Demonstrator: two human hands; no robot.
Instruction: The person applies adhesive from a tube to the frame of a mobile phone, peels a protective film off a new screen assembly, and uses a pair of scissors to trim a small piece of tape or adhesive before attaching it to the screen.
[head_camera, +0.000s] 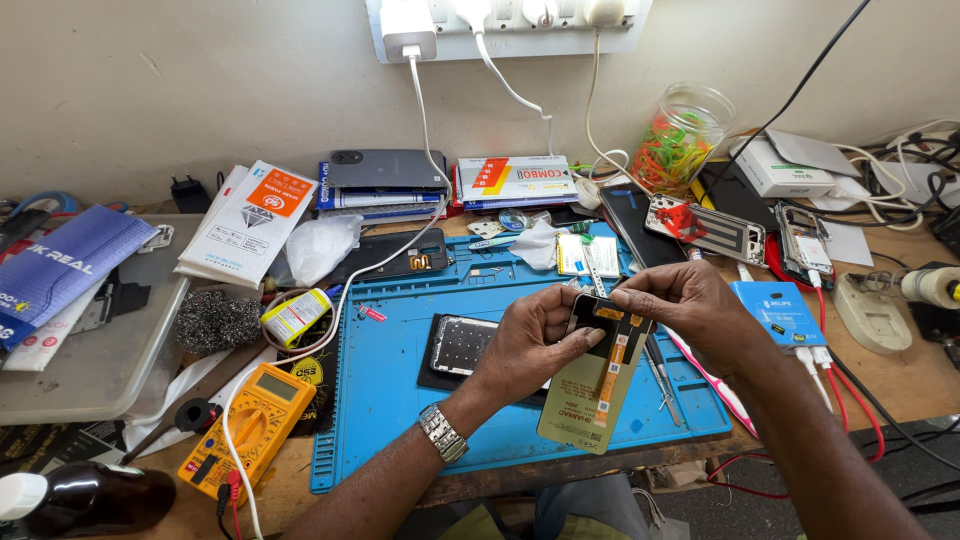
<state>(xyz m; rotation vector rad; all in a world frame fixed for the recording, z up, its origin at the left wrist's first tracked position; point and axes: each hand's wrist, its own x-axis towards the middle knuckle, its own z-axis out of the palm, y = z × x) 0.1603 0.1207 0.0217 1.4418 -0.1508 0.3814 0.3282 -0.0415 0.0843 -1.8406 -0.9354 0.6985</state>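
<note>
Centre of frame, above the blue silicone repair mat (400, 400): both hands hold one thin rectangular phone display panel, back side up, olive-tan with an orange flex ribbon down its middle (598, 385).

Left hand (530, 340), metal watch at the wrist: comes in from lower centre, thumb across the panel's upper left corner, fingers curled behind it. Closed in a grip on the panel.

Right hand (690, 300): comes in from lower right, fingertips pinching the panel's top edge near the dark connector end. Also gripping, not released.

Long axis of panel: runs from upper right to lower left, steeply; the lower end hangs free over the mat's near edge. Both hands sit at the upper end, the left slightly lower.

Just left of the left hand, flat on the mat: black phone frame with a silvery perforated inner plate (462, 345), not touched. Yellow digital multimeter (250, 420) lies lower left, well apart.
</note>
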